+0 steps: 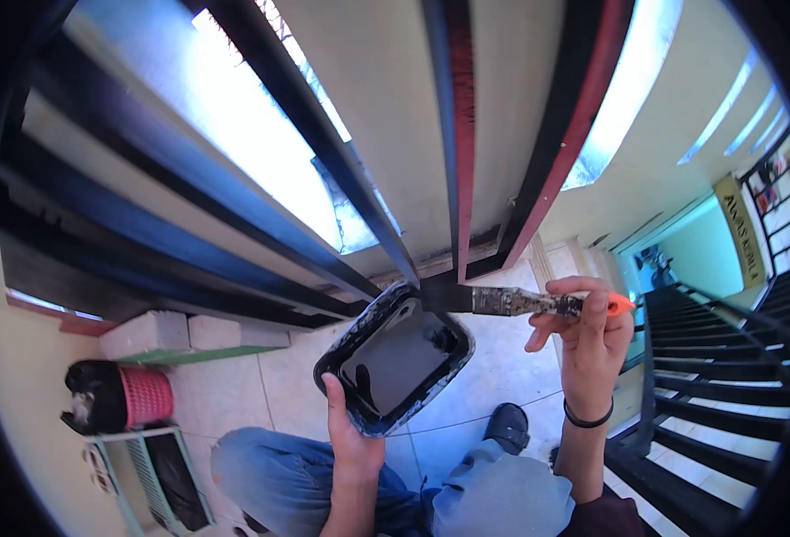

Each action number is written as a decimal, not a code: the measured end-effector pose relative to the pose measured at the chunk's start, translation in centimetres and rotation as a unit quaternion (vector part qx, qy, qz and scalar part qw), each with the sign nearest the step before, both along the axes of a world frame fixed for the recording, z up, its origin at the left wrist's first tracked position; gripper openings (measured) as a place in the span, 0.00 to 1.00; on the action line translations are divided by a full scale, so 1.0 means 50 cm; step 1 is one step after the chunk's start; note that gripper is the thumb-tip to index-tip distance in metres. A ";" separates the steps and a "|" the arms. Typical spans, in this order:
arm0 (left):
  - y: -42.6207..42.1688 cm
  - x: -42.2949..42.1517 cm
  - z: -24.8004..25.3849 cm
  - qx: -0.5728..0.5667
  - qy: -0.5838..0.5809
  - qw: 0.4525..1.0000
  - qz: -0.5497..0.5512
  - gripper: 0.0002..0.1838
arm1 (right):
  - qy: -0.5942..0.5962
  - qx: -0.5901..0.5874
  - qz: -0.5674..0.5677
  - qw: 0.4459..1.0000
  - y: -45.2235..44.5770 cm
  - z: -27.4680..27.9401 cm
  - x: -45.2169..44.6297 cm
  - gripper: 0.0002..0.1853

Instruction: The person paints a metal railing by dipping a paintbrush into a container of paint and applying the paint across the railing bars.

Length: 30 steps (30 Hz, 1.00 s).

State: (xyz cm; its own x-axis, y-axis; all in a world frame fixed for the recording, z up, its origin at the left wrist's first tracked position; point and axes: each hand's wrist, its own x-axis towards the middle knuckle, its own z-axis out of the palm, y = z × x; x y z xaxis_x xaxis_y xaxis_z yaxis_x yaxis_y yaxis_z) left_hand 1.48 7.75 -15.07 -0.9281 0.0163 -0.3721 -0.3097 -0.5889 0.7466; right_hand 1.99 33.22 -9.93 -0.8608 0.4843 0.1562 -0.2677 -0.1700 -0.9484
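Note:
In the head view, my left hand [353, 430] grips the near edge of a paint tray [395, 362], its thumb over the rim. Dark, glossy paint lies in the tray, and its rim is smeared. My right hand [587, 336] is closed around the handle of a paintbrush [502, 302], which has an orange end. The brush lies sideways, its black bristles at the tray's far right rim; whether they touch it I cannot tell. Just beyond the tray stand metal bars [463, 152], some black and some partly red.
A black railing [708, 385] runs along the right. At the left are a pink basket [147, 396] with a black bag, a small rack [144, 474] and pale blocks [189, 333]. My knees are bent above the tiled floor [269, 385]. A lettered sign [740, 228] hangs at far right.

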 end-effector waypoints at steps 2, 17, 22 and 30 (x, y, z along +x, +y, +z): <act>-0.005 0.000 -0.005 0.018 -0.010 1.000 0.002 0.34 | -0.007 0.109 0.014 0.994 -0.019 0.040 0.007 0.26; -0.004 0.002 0.005 0.042 -0.037 0.998 0.005 0.31 | -0.067 0.530 0.034 0.844 -0.148 0.152 -0.066 0.12; -0.014 0.003 0.001 0.071 -0.045 0.996 0.006 0.28 | -0.070 0.528 0.016 0.846 -0.148 0.183 -0.057 0.16; -0.003 -0.002 -0.003 0.059 0.000 0.998 -0.013 0.30 | -0.035 0.548 0.026 0.835 -0.141 0.204 -0.030 0.12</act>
State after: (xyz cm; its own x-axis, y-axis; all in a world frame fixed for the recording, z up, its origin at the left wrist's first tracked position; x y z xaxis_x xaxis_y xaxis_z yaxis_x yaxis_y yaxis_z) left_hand 1.36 7.59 -15.22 -0.9265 0.0835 -0.3669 -0.3262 -0.6643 0.6725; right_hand 0.51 26.17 0.28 -0.9020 0.0454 0.4294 -0.2240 0.8010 -0.5551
